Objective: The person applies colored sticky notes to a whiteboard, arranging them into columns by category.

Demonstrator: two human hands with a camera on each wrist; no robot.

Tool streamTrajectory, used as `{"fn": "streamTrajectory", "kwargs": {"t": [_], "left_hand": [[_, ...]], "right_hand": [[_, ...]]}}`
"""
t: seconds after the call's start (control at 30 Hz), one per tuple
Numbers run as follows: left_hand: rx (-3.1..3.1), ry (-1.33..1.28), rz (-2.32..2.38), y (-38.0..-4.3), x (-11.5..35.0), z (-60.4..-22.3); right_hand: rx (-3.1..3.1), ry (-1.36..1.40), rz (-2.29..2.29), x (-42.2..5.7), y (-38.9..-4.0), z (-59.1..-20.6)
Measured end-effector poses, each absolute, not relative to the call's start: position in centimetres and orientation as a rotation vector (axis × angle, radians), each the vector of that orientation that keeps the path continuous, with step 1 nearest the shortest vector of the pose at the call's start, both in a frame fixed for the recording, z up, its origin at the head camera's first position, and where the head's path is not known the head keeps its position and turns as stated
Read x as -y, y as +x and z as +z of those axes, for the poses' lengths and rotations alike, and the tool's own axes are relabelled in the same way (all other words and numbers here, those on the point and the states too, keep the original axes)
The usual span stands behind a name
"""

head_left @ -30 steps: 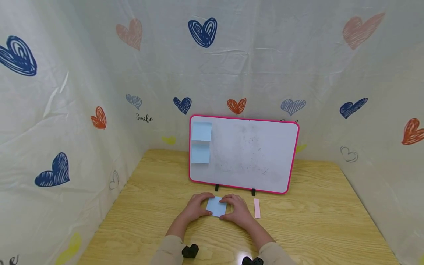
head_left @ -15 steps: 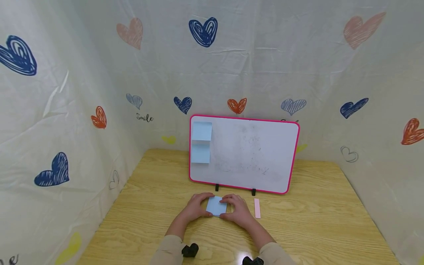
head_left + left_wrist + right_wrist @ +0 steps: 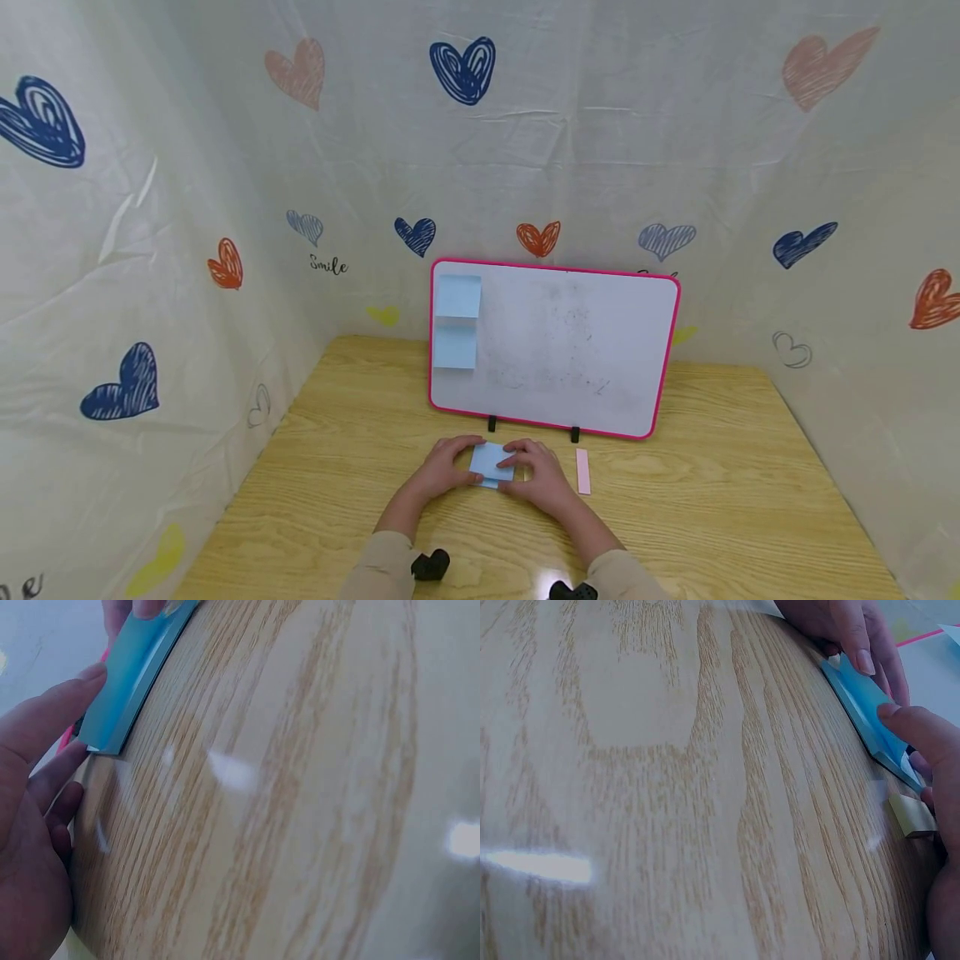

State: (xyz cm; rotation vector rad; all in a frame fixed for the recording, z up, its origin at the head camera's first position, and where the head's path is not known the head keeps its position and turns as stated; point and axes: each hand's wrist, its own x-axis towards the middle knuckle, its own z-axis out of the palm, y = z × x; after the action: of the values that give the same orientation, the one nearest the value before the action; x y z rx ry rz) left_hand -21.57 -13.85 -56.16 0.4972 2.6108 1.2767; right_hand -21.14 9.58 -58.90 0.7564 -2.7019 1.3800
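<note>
A pad of light blue sticky notes (image 3: 489,483) lies on the table in front of the whiteboard. Its top sheet (image 3: 491,458) is lifted at the near edge, with a gap above the pad showing in both wrist views. My left hand (image 3: 444,469) grips the pad's left side, thumb at the near edge and fingers at the far edge. From the right, my right hand (image 3: 542,477) pinches the sheet between thumb and fingers. The right thumb (image 3: 907,724) presses on the raised sheet. The far fingertips are partly hidden.
A whiteboard (image 3: 555,350) with a pink frame stands on black feet behind the hands. On its left side two blue sticky notes (image 3: 458,297) hang one above the other. A pink paper strip (image 3: 582,472) lies right of the hands. A small yellow pad (image 3: 913,816) sits beside the right hand.
The top blue sheet's near edge has risen and shifted away from the pad, baring a strip of the pad beneath. Both hands stay almost in place.
</note>
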Motion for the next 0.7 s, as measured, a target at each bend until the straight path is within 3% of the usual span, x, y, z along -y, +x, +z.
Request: {"fn": "streamTrajectory", "kwargs": {"t": [0.7], "left_hand": [[-2.6,0.433,1.272,-21.77,13.75,-56.48]], "right_hand": [[2.671,0.665,1.518,-9.53,-21.18,-58.69]]}}
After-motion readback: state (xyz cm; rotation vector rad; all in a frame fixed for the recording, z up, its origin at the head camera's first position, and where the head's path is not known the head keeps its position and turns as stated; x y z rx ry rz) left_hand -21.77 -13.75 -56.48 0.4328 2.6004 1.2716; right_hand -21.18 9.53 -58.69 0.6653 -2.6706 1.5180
